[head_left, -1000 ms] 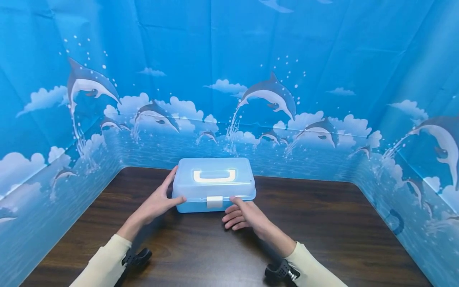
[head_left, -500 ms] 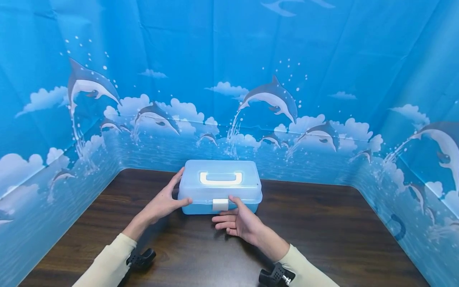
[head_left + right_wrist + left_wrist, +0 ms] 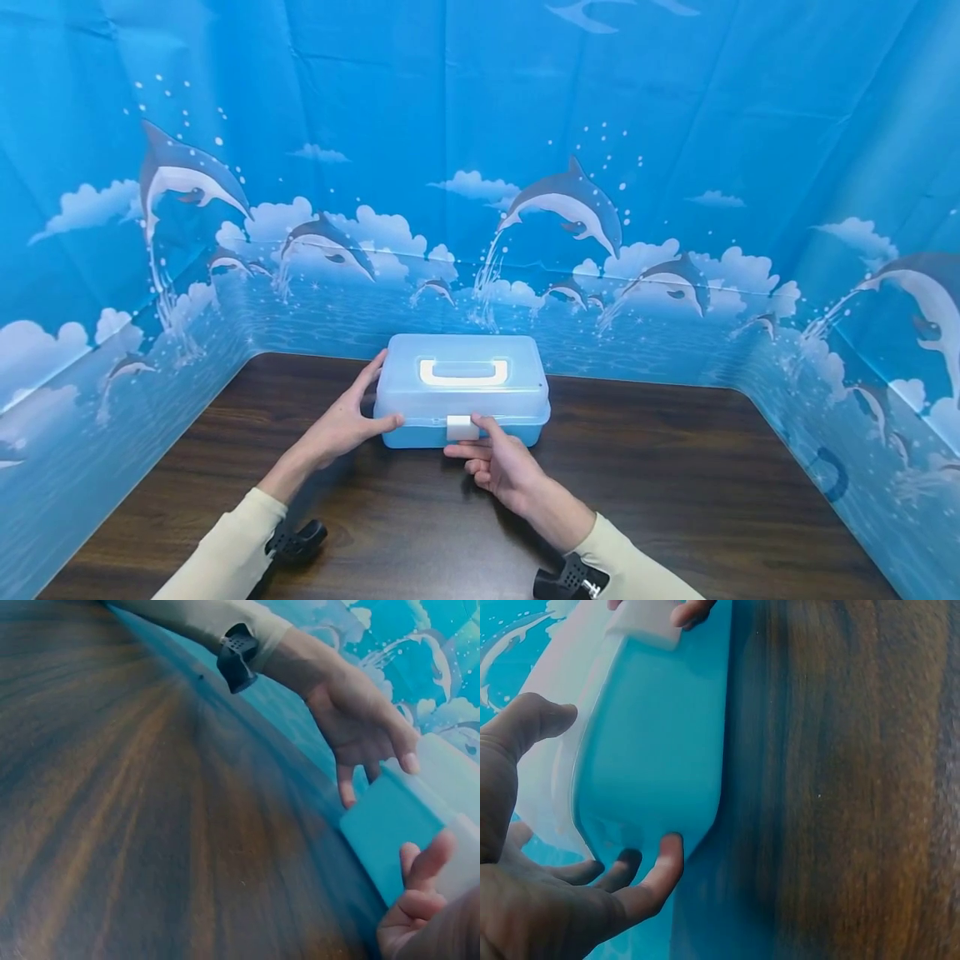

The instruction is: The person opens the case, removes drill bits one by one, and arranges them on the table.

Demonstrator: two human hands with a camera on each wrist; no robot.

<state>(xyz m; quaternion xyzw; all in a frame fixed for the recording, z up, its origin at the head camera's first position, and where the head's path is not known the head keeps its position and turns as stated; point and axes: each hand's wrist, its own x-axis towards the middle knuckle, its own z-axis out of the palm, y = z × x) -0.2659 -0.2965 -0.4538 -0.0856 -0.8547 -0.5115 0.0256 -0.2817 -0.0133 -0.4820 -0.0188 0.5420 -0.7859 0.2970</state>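
A toolbox (image 3: pixel 463 398) with a light blue base and a frosted lid stands closed on the table, a white handle (image 3: pixel 462 379) folded flat on top. My left hand (image 3: pixel 339 427) grips its left end. The thumb lies on the lid's front edge, and in the left wrist view the other fingers press the end wall of the toolbox (image 3: pixel 652 742). At the front, my right hand (image 3: pixel 512 477) pinches the white latch (image 3: pixel 461 427), thumb at its upper right and index finger below. The right hand's other fingers are curled in. The toolbox's inside is hidden.
The dark wooden table (image 3: pixel 660 467) extends around the toolbox. A blue cloth printed with dolphins (image 3: pixel 566 200) hangs at the back and both sides. Black wrist cameras (image 3: pixel 296 542) are strapped over both cream sleeves (image 3: pixel 225 546).
The toolbox has shifted slightly right, my left hand moving along with it. My right hand has come left to the latch, its spread fingers curling in and the index finger going under it.
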